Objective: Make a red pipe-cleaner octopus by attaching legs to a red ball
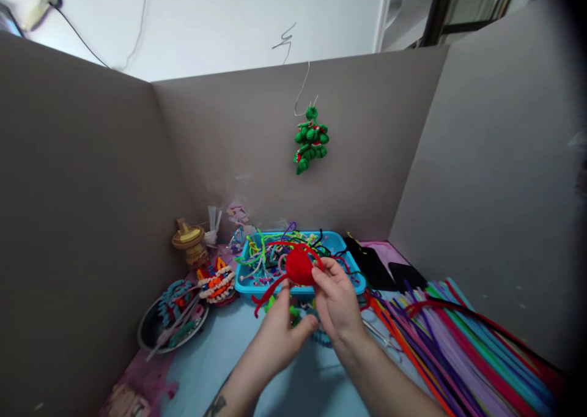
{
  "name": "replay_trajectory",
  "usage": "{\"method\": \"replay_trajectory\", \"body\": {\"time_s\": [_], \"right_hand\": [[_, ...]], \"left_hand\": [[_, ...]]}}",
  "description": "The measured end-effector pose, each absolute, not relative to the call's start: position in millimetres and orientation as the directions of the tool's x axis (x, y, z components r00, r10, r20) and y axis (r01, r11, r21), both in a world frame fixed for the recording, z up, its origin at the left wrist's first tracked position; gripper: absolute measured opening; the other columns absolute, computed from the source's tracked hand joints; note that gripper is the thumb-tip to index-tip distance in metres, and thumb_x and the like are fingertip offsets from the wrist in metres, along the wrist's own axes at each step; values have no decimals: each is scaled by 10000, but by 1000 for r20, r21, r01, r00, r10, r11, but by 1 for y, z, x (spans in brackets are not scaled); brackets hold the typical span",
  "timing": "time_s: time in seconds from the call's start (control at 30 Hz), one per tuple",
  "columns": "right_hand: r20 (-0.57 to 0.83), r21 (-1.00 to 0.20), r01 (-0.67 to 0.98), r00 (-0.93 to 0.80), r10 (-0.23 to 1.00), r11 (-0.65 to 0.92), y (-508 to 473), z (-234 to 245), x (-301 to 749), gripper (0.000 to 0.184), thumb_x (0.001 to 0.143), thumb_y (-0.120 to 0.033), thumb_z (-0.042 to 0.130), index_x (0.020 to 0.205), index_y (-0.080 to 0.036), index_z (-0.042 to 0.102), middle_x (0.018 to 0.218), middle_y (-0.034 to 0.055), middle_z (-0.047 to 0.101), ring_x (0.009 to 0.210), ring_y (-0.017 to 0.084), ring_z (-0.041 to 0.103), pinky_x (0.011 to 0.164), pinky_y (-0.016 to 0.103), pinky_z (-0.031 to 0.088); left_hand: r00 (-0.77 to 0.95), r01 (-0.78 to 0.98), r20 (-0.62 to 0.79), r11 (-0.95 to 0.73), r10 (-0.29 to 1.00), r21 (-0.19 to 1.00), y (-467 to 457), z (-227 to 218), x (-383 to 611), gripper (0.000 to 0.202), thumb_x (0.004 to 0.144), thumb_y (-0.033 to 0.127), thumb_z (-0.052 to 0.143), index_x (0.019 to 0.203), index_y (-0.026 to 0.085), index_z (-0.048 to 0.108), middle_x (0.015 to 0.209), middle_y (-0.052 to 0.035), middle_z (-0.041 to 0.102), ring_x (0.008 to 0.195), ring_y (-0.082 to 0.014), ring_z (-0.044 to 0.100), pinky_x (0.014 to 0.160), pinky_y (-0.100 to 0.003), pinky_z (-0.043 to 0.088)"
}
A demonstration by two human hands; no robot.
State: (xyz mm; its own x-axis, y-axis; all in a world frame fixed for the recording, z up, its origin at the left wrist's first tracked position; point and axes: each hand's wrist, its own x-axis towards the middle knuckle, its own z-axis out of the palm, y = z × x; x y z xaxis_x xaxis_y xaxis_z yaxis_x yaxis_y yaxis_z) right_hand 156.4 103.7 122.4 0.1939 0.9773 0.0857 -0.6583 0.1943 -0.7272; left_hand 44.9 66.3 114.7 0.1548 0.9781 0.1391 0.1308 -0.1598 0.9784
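In the middle of the head view I see a round red piece that looks made of fuzzy pipe cleaners. Loose red ends stick out to its left and arch over its top. My right hand pinches its right side between thumb and fingers. Just below it is my left hand, its thumb spread away from the fingers. The left fingertips reach the piece's lower left edge; whether they press on it I cannot tell. Partly hidden behind my hands, green and blue fuzzy pieces lie on the table.
Behind my hands stands a blue tray of tangled pipe cleaner scraps. Bundled coloured pipe cleaners lie at right, near scissors. A metal bowl holds finished pieces at left. Grey panels enclose the table; a green ornament hangs there.
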Motion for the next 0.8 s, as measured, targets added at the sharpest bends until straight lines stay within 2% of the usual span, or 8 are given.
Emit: {"method": "replay_trajectory", "body": {"time_s": [0.07, 0.17, 0.27, 0.37, 0.47, 0.57, 0.7, 0.8], "right_hand": [[74, -739, -662, 110, 991, 129, 99, 123, 151, 265, 581, -232, 749, 751, -216, 545, 727, -33, 590, 683, 135, 558, 707, 270, 453], [85, -792, -608, -28, 996, 50, 92, 123, 143, 248, 570, -199, 748, 715, -202, 547, 704, -32, 578, 672, 127, 533, 675, 244, 432], [93, -837, -547, -107, 990, 20, 87, 123, 140, 250, 581, -209, 762, 738, -192, 569, 713, -27, 602, 671, 123, 536, 667, 235, 419], [128, -870, -493, -173, 977, 27, 87, 125, 143, 298, 604, -277, 777, 814, -192, 583, 784, 1, 644, 734, 149, 575, 711, 258, 433], [158, -909, -409, -174, 972, 74, 94, 126, 153, 355, 641, -392, 761, 880, -203, 580, 827, 22, 650, 770, 173, 592, 713, 279, 448], [205, -952, -235, -14, 979, 196, 105, 125, 168, 305, 726, -459, 672, 869, -204, 586, 765, 10, 612, 728, 170, 576, 679, 281, 455], [465, -876, 134, -18, 885, 463, 113, 127, 188, 154, 806, -274, 587, 932, -212, 652, 803, 24, 609, 748, 170, 572, 704, 298, 465], [627, -698, 296, -186, 756, 652, 113, 129, 193, 268, 813, -139, 544, 1020, -250, 673, 864, 39, 611, 816, 179, 582, 748, 313, 474]], "left_hand": [[11, -38, 152, -151, 988, 988, 73, 111, 46, 568, 747, 342, 656, 1270, 189, 496, 1226, -130, 611, 1113, -234, 580, 898, -340, 488], [-187, -263, 132, -179, 973, 948, 80, 112, 43, 494, 834, 409, 564, 1278, 208, 490, 1240, -110, 609, 1137, -206, 571, 974, -344, 442], [-277, -398, 111, -219, 954, 891, 84, 113, 37, 437, 828, 421, 576, 1201, 193, 565, 1173, -94, 650, 1084, -198, 602, 948, -334, 459], [-335, -460, 81, -238, 939, 856, 89, 113, 31, 400, 749, 438, 663, 1027, 151, 657, 1046, -100, 700, 992, -214, 639, 847, -323, 503], [-363, -413, 64, -222, 930, 883, 94, 113, 23, 351, 681, 434, 725, 871, 141, 686, 932, -81, 722, 871, -193, 656, 742, -281, 510], [-323, -311, 61, -167, 944, 936, 96, 117, 13, 343, 656, 462, 734, 735, 135, 670, 828, -67, 728, 751, -162, 640, 667, -244, 487], [-212, -183, 73, -113, 975, 977, 94, 124, 4, 368, 652, 488, 720, 652, 130, 633, 791, -74, 727, 660, -144, 595, 594, -227, 446], [-135, -104, 64, -79, 989, 991, 92, 128, 2, 364, 659, 477, 707, 617, 131, 601, 753, -73, 721, 606, -130, 553, 549, -219, 400]]}}
